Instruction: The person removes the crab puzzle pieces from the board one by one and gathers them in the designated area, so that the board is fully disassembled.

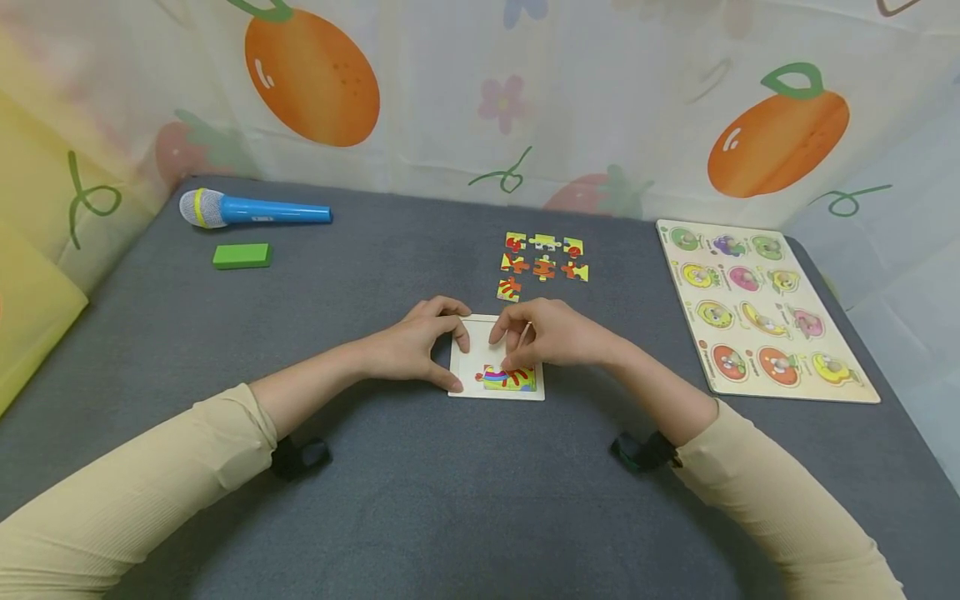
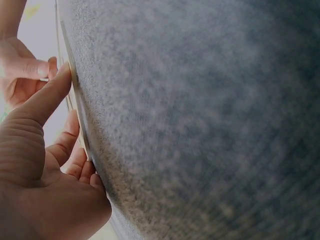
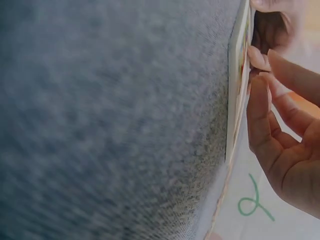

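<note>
A small white puzzle tray (image 1: 467, 367) lies on the table, with joined colourful puzzle pieces (image 1: 510, 380) at its lower right. My left hand (image 1: 422, 340) grips the tray's left side, thumb near the lower corner and fingers at the upper part. Over the tray, my right hand (image 1: 557, 333) has its fingers bent together, pinching a pale sliver that looks like a puzzle piece (image 1: 527, 332) seen edge-on. In the right wrist view the right hand (image 3: 287, 130) hovers close to the tray's face. The left wrist view shows the left thumb (image 2: 47, 100) against the tray's edge.
Several loose puzzle pieces (image 1: 543, 267) lie in rows beyond the tray. A wooden fruit puzzle board (image 1: 720, 283) is at the right. A blue toy microphone (image 1: 273, 210) and a green block (image 1: 242, 256) lie at the far left. A printed curtain (image 1: 435, 167) hangs behind the table.
</note>
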`<act>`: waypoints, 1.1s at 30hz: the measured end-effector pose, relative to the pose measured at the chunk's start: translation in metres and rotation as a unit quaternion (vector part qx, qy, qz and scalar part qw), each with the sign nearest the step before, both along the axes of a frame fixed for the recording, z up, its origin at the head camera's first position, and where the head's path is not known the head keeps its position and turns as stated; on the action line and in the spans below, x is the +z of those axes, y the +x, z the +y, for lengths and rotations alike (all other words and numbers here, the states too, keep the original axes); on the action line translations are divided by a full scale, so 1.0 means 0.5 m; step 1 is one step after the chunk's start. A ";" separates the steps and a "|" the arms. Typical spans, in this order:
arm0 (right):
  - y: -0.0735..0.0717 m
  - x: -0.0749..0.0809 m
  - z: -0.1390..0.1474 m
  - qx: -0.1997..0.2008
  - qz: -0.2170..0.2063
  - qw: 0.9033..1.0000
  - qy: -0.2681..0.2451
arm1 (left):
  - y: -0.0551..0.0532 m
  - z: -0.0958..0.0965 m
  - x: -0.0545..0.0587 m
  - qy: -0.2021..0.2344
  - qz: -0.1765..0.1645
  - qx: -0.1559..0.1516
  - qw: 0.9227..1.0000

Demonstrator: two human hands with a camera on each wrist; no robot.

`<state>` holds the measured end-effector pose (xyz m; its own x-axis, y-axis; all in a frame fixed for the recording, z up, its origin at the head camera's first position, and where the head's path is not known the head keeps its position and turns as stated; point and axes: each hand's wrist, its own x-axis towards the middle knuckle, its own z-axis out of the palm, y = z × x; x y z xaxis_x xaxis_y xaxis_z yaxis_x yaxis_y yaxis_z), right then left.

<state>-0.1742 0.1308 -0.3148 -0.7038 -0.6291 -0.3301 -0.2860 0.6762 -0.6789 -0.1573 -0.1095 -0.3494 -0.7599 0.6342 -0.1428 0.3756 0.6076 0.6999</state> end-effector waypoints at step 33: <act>0.017 -0.008 -0.012 0.051 0.005 0.998 0.033 | -0.002 0.001 -0.002 0.001 -0.008 0.003 1.000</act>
